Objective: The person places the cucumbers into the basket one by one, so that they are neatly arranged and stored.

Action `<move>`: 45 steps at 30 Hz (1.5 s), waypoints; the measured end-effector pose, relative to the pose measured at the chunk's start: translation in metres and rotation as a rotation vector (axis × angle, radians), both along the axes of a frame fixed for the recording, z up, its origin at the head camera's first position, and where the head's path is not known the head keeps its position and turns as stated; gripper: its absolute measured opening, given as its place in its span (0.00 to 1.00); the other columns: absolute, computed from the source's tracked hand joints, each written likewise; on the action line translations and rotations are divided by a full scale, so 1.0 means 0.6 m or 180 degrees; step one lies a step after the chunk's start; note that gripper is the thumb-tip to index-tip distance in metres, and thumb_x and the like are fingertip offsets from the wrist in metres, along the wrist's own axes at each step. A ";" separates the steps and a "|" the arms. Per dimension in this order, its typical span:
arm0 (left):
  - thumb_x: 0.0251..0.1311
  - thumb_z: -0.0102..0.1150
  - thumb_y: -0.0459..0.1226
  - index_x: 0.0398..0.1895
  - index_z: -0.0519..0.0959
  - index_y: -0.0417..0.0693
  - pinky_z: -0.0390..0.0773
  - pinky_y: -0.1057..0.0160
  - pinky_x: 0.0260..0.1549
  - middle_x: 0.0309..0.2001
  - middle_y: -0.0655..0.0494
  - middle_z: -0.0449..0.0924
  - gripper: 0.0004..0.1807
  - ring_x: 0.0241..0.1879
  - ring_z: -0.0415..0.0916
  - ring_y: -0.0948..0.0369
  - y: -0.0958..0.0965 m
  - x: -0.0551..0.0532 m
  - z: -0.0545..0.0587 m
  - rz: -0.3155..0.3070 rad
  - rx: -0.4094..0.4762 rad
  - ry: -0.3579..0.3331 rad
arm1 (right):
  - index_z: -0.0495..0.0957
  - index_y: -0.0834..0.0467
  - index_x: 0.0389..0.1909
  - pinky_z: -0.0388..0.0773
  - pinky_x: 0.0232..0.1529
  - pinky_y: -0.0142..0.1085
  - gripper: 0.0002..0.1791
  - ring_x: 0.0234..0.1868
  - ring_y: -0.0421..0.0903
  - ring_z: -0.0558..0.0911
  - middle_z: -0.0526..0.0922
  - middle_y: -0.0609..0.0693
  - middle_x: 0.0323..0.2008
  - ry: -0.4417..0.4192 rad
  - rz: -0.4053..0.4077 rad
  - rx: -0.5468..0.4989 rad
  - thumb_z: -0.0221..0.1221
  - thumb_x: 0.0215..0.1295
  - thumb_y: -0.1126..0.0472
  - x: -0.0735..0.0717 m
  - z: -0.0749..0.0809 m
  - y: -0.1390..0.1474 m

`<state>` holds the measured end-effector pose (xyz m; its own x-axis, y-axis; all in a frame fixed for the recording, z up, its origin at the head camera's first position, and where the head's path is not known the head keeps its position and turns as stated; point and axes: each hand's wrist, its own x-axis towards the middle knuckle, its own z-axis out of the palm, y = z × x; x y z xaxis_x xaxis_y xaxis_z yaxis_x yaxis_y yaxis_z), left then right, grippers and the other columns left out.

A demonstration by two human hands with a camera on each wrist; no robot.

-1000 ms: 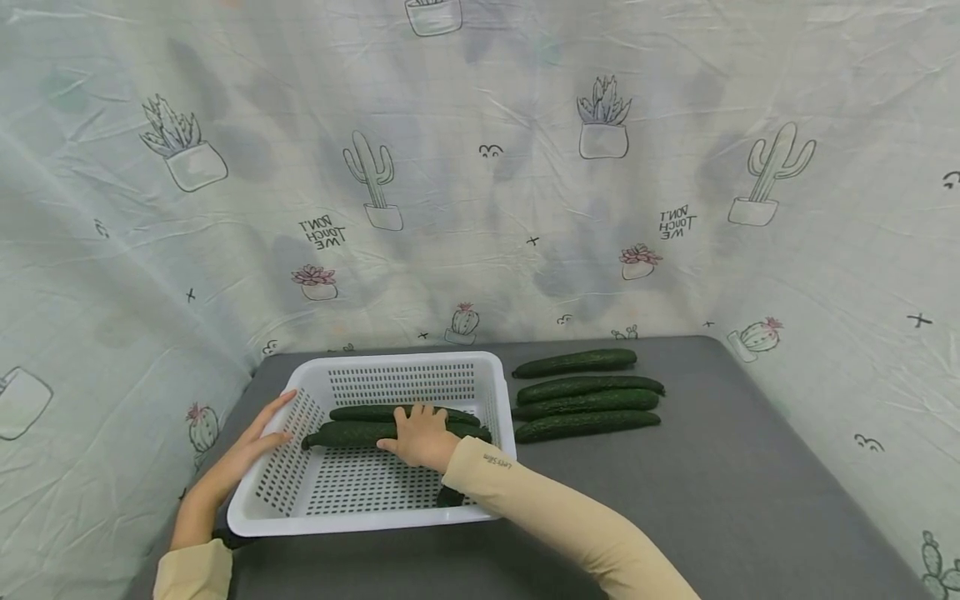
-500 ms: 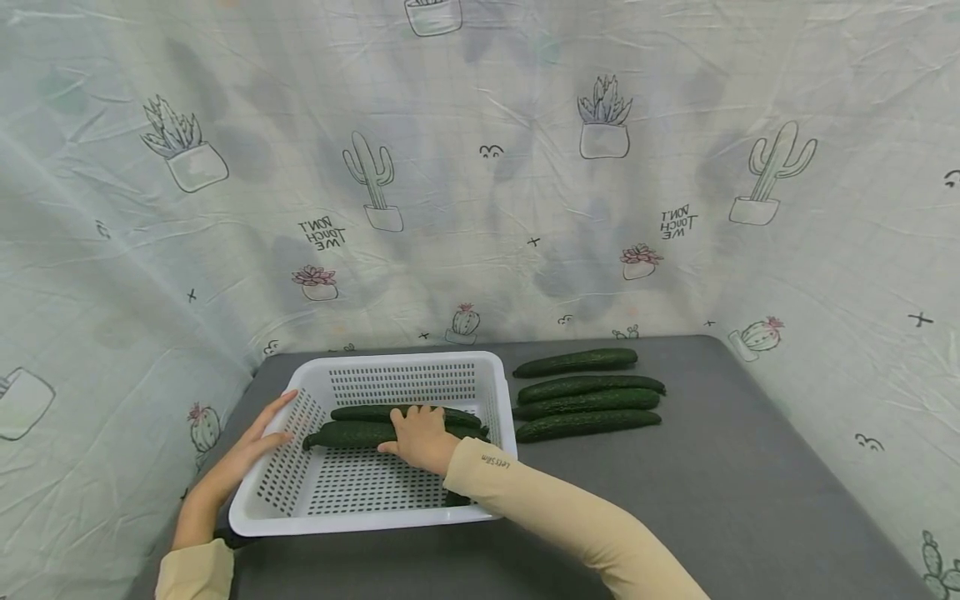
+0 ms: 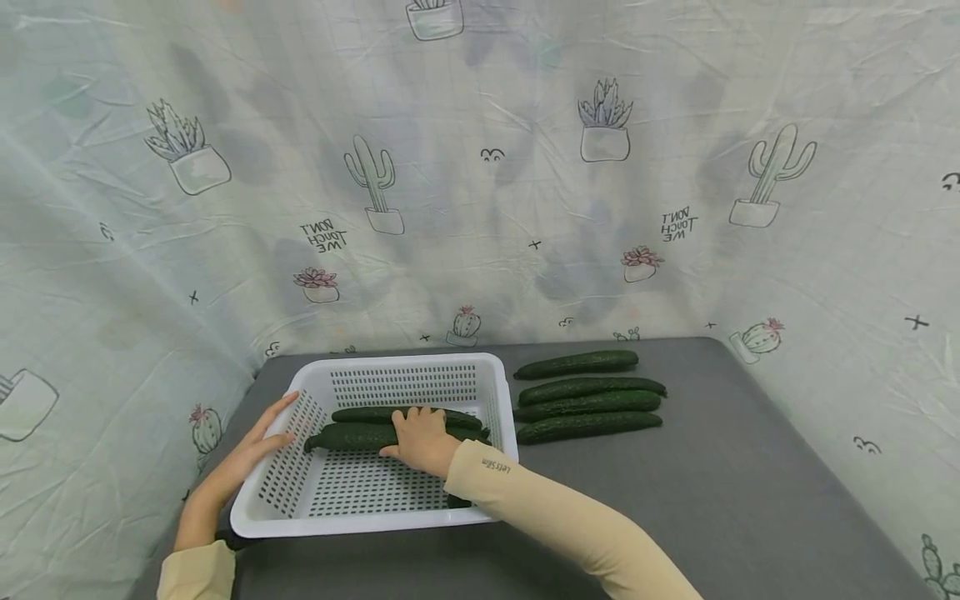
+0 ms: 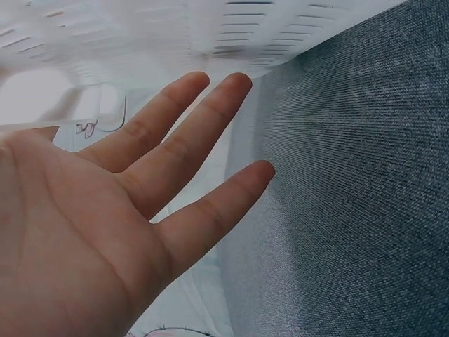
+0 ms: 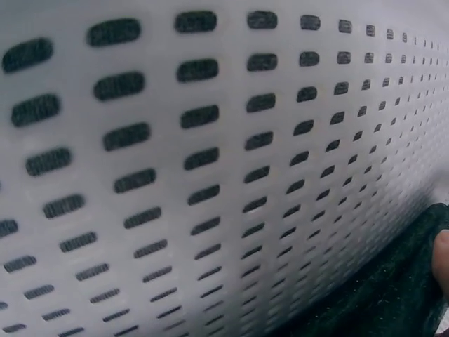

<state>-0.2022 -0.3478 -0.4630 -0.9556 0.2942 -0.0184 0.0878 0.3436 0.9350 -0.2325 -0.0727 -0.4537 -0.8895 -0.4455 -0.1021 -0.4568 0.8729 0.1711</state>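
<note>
Two dark green cucumbers lie side by side across the floor of a white perforated plastic basket (image 3: 405, 360). My right hand (image 3: 423, 443) reaches in from above and grips the front cucumber (image 3: 348, 436); its fingers cover part of the rear cucumber (image 3: 360, 414) too. In the right wrist view the thumb (image 5: 442, 260) presses against the cucumber's green skin (image 5: 379, 302). My left hand (image 3: 251, 454) rests at the basket's left rim. The left wrist view has three fingers of that hand (image 4: 168, 161) extended straight along the outside of the basket wall, curled round nothing.
On the grey table (image 3: 750, 467), right of the basket, lie several more cucumbers (image 3: 588, 402), roughly parallel, the farthest one (image 3: 577, 364) set apart. A pale cloth (image 3: 555, 192) printed with cacti hangs behind and on both sides. A small dark object (image 3: 459, 502) shows beneath my right wrist.
Both hands and the basket stay nearly where they were. The dark object beneath my right wrist shows less than a second ago.
</note>
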 end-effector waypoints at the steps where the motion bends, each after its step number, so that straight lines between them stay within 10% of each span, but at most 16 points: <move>1: 0.69 0.40 0.39 0.73 0.36 0.60 0.76 0.47 0.35 0.70 0.34 0.31 0.35 0.59 0.51 0.28 0.000 0.000 0.000 -0.0001 0.0003 -0.0002 | 0.67 0.46 0.52 0.74 0.37 0.39 0.32 0.39 0.46 0.76 0.76 0.48 0.39 -0.0003 0.0002 -0.0006 0.41 0.58 0.27 0.000 0.001 0.000; 23: 0.70 0.40 0.39 0.73 0.35 0.60 0.75 0.47 0.38 0.70 0.34 0.29 0.36 0.60 0.50 0.29 0.004 0.008 0.007 -0.0040 0.0070 -0.0064 | 0.69 0.48 0.57 0.74 0.46 0.39 0.29 0.52 0.47 0.76 0.75 0.47 0.53 -0.0891 -0.0010 -0.0501 0.53 0.60 0.36 -0.002 0.047 0.020; 45: 0.69 0.40 0.38 0.73 0.35 0.60 0.76 0.47 0.35 0.70 0.34 0.30 0.36 0.58 0.54 0.29 0.005 0.009 0.007 0.0015 0.0065 -0.0077 | 0.72 0.49 0.53 0.73 0.40 0.38 0.22 0.43 0.45 0.77 0.77 0.50 0.49 -0.0939 0.0421 -0.1239 0.52 0.64 0.41 0.001 0.116 0.082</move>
<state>-0.1966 -0.3451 -0.4590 -0.9563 0.2903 -0.0357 0.0635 0.3249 0.9436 -0.2322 -0.0236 -0.3839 -0.7812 -0.6073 -0.1446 -0.5476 0.7778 -0.3085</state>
